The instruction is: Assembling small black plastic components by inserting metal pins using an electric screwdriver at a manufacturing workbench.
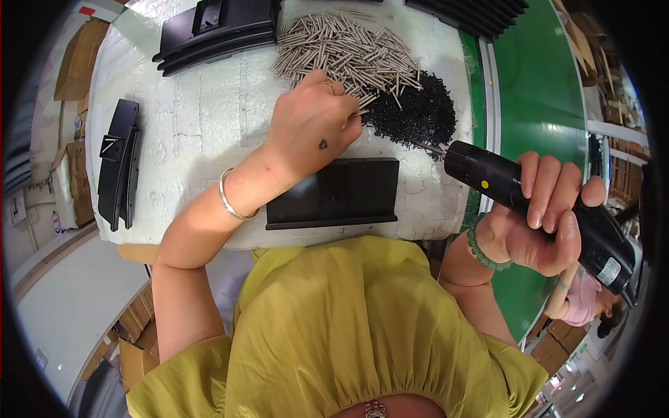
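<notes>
My left hand is closed, its back toward me, at the near edge of a heap of silver metal pins. A few pins stick out beside its curled fingers; its fingertips are partly hidden. My right hand is wrapped round a black electric screwdriver, whose bit points left to the edge of a pile of small black screws. Below my left hand lies a flat black plastic panel with a ridge along its near side, partly covered by my wrist.
Stacked black panels stand at the far left, and more ribbed black parts at the far right. Two black pieces lie at the left edge of the white padded work surface. A green tabletop adjoins on the right; another person is beyond it.
</notes>
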### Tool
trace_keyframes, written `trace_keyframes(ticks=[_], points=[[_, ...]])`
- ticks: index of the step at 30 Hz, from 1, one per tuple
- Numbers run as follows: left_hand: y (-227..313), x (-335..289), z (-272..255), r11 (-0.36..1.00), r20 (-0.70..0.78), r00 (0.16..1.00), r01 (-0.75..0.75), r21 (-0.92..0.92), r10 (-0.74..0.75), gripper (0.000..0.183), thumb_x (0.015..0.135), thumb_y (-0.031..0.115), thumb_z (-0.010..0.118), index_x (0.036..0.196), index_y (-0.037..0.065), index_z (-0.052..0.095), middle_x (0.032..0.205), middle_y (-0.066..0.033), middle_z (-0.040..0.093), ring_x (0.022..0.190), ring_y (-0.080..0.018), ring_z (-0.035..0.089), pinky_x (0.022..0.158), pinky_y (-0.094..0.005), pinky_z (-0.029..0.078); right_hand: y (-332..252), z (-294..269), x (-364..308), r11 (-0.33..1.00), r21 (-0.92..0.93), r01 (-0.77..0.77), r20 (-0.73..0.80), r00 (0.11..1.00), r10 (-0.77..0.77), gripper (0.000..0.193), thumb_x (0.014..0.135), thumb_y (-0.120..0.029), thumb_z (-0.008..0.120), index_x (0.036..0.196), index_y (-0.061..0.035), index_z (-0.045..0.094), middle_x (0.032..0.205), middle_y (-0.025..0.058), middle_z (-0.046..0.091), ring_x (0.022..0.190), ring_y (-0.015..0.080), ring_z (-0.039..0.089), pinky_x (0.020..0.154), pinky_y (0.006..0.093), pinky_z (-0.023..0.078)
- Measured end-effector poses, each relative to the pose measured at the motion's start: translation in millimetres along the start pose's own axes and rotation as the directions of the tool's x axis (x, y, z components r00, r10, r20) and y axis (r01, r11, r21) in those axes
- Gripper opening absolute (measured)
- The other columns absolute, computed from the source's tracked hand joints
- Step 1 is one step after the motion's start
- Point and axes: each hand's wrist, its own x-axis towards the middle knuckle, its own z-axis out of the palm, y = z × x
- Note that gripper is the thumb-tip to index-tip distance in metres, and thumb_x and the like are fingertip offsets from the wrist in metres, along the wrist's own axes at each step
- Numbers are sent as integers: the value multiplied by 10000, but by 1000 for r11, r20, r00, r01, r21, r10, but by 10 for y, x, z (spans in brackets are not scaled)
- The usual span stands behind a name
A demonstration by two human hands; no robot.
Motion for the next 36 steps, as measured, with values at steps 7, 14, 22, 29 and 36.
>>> trace_keyframes(ticks=[7, 14, 22, 29, 36], points=[[129, -464, -356, 967, -82, 989, 100, -234, -122, 74, 724, 47, 710, 770, 80, 663, 740, -42, 648, 717, -238, 596, 587, -338, 498, 19, 347, -141, 999, 21, -37, 70, 997, 35, 241, 742, -90, 571, 959, -147, 484, 586, -96, 450, 507, 38, 421, 616, 199, 358], [186, -901, -320, 960, -158, 970, 147, -237, -187, 152, 675, 19, 730, 809, 70, 680, 732, -37, 630, 703, -221, 591, 608, -325, 504, 232, 486, -166, 989, 3, -147, 347, 928, 136, 293, 786, -112, 646, 1009, -177, 468, 620, -85, 497, 499, 42, 452, 589, 200, 372], [206, -875, -265, 949, -126, 965, 193, -251, -230, 157, 657, 31, 722, 801, 71, 675, 792, -24, 621, 755, -222, 581, 620, -330, 505, 340, 523, -164, 982, -27, -187, 410, 894, 182, 303, 791, -113, 618, 1036, -184, 455, 634, -77, 492, 506, 50, 449, 587, 222, 374], [204, -877, -245, 938, -139, 964, 178, -297, -227, 187, 634, 12, 710, 807, 67, 668, 806, -34, 607, 762, -237, 565, 647, -339, 501, 311, 567, -139, 967, -124, -220, 393, 884, 252, 307, 784, -119, 607, 1038, -182, 446, 635, -80, 488, 508, 52, 452, 588, 224, 370], [195, -878, -229, 932, -148, 966, 156, -328, -214, 197, 630, 11, 710, 815, 55, 661, 809, -46, 603, 766, -255, 560, 653, -348, 495, 378, 588, -148, 969, -115, -220, 402, 881, 248, 304, 804, -113, 582, 1064, -173, 437, 653, -68, 492, 516, 57, 459, 585, 236, 374]])
